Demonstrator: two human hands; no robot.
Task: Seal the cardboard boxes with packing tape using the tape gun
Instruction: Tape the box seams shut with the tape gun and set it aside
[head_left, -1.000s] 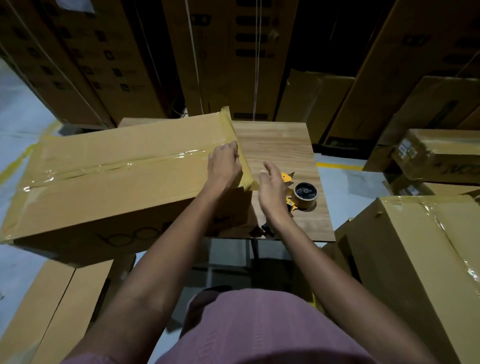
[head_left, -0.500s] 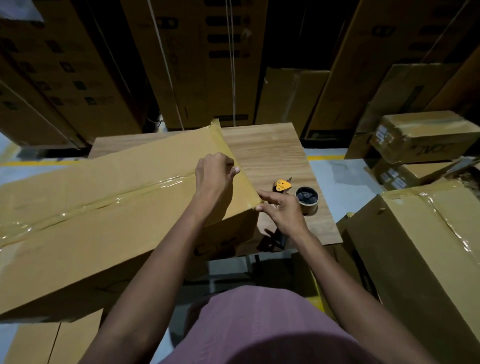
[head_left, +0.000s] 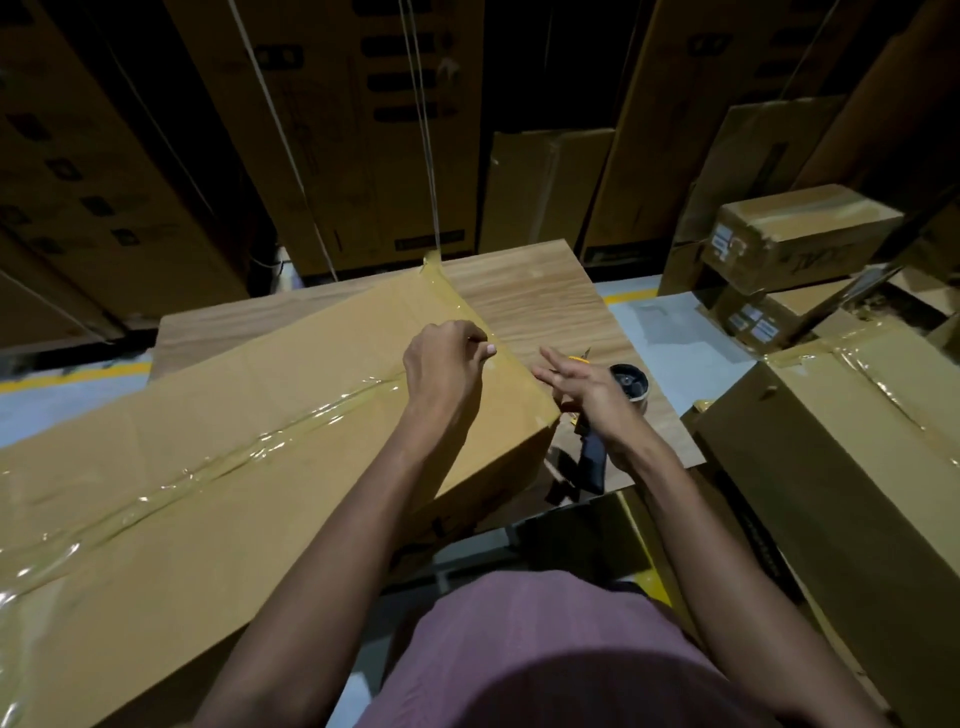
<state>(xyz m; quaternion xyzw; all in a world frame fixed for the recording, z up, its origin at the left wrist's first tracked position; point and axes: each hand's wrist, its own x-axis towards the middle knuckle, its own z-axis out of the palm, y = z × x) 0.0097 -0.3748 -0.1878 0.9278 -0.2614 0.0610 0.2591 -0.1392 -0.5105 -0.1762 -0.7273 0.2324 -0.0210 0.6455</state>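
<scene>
Two of my hands work at the right end of the long, flat cardboard box (head_left: 218, 467) lying across the wood-grain table (head_left: 524, 291): my left hand (head_left: 444, 369) curls over its glossy, wrinkled tape seam (head_left: 249, 452), fingertips pressing the strip, gripping nothing I can see. My right hand (head_left: 582, 384) hovers with loose, straight fingers, empty, above the black-handled tape gun (head_left: 597, 452) on the table beside the box's corner.

Matt brown cardboard box (head_left: 218, 467) with glossy, wrinkly clear tape (head_left: 249, 452) down the seam; wood-grain table (head_left: 524, 296), probably laminate; tape gun (head_left: 595, 462) handle looks black plastic.
</scene>
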